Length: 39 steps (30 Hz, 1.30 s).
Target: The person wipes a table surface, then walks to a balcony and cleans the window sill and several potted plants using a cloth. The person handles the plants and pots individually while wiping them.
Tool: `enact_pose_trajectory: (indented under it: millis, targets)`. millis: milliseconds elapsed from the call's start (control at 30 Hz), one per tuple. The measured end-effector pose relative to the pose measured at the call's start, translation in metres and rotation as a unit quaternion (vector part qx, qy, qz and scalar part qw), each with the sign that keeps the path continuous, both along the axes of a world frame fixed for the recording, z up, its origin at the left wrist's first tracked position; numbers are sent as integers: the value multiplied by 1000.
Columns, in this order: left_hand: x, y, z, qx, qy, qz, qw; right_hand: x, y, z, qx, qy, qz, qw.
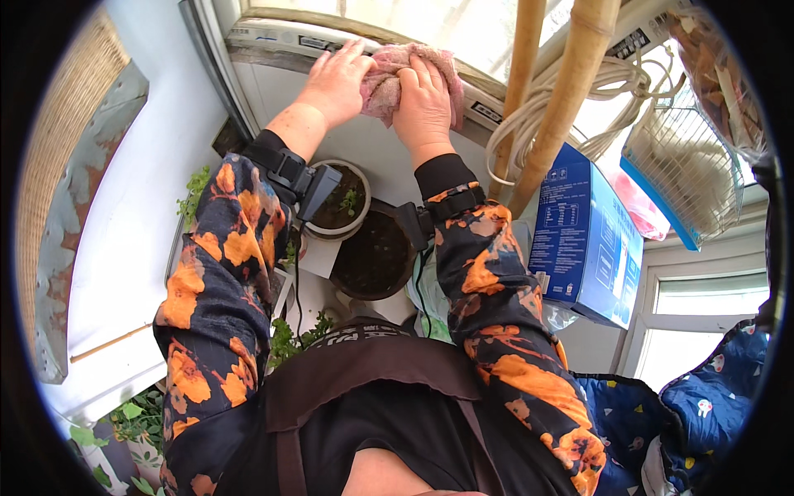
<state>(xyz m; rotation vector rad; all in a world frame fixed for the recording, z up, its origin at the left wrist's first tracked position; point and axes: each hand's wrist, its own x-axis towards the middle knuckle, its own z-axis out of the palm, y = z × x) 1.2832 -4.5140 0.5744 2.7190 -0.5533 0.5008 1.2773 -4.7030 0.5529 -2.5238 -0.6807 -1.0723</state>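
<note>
A crumpled pink terry cloth (380,93) lies against the lower rail of a window frame (263,35). My right hand (425,102) is closed over the cloth, its fingers pressing into the folds. Just to the left, my left hand (335,80) rests on the frame with fingers apart, its inner edge touching the cloth. Part of the frame behind the cloth and hands is hidden. Below my forearms stand a white-rimmed plant pot (366,186) with small green seedlings and a larger dark pot of soil (372,257).
Two bamboo poles (561,93) lean at the right beside a coiled white cable (518,133). A blue printed box (577,242) and a wire cage (688,167) stand further right. Potted leafy plants (139,415) sit at lower left. Blue patterned quilted fabric (707,397) hangs lower right.
</note>
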Motion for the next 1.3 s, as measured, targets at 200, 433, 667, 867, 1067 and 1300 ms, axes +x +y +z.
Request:
enact_pose_trajectory:
  millis: [200, 433, 667, 867, 1067, 1300]
  targets:
    - [-13, 17, 20, 75, 41, 44, 995, -31, -31, -9, 101, -9, -70, 992]
    - [20, 30, -8, -1, -79, 18, 997, 12, -2, -23, 44, -78, 44, 995]
    - [30, 3, 13, -7, 62, -3, 998, 27, 0, -34, -18, -79, 50, 995]
    - [16, 12, 21, 17, 22, 54, 998, -15, -51, -29, 111, -125, -88, 982]
    - [16, 3, 16, 56, -13, 65, 996, 10, -11, -18, 102, -114, -7, 988]
    - [10, -4, 22, 117, 3, 92, 989, -12, -52, -16, 123, -110, -40, 985]
